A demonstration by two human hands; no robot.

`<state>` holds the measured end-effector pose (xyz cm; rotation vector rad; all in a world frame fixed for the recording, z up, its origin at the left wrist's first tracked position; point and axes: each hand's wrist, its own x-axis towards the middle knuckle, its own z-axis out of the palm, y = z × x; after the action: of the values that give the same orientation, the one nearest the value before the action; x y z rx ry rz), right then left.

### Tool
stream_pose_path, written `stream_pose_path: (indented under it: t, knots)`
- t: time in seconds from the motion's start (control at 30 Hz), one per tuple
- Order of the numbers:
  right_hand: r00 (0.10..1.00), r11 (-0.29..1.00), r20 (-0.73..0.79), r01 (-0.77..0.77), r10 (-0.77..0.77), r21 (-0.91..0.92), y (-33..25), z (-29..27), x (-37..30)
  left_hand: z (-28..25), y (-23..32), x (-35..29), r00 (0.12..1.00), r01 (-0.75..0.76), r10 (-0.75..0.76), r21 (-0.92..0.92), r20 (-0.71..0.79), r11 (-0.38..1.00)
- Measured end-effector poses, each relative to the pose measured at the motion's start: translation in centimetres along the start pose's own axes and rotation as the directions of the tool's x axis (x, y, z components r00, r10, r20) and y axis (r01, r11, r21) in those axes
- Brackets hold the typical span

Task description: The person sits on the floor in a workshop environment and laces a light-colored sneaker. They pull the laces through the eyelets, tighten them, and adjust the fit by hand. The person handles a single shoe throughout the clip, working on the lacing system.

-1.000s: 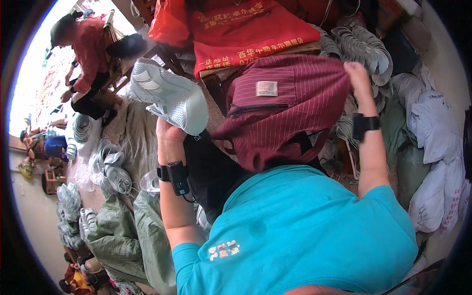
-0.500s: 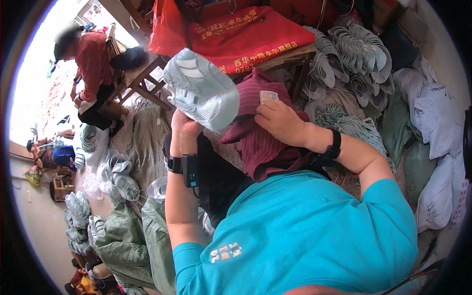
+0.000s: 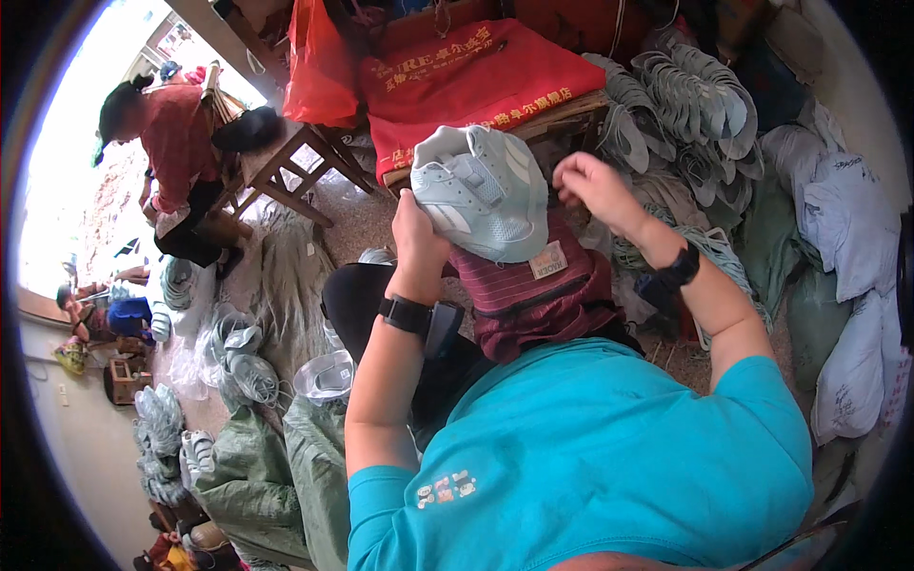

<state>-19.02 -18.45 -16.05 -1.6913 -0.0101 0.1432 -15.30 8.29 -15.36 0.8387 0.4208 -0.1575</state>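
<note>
Left hand (image 3: 419, 238) grips pale-green shoe upper (image 3: 481, 190); right hand (image 3: 595, 190) loosely open above maroon striped bag (image 3: 533, 295).

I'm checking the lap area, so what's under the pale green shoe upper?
Under the pale green shoe upper, held by the left hand, lies a maroon striped cloth with a small sewn label. The upper covers the cloth's top part, so what lies there cannot be seen.

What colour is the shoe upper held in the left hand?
Pale mint green, with lighter stripes on the shoe upper, clearest in the head view.
</note>
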Motion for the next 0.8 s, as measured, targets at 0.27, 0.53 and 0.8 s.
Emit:
stream_pose_path:
  t: [0.27,0.53,0.8]
  knots:
    - [0.948,0.942,-0.074,0.297,-0.311,-0.156,-1.7,5.2,8.2,-3.2,-2.4,4.4,0.972,-0.195,0.146,0.284,0.183,0.939]
    - [0.909,0.884,0.034,0.411,-0.415,-0.221,-1.7,5.2,7.1,-3.0,-3.3,4.6,0.877,-0.476,0.432,0.501,0.209,0.723]
    - [0.907,0.862,-0.013,0.395,-0.421,-0.319,-0.5,5.3,3.1,-0.4,-3.8,0.0,0.745,-0.663,0.408,0.518,0.528,0.54]
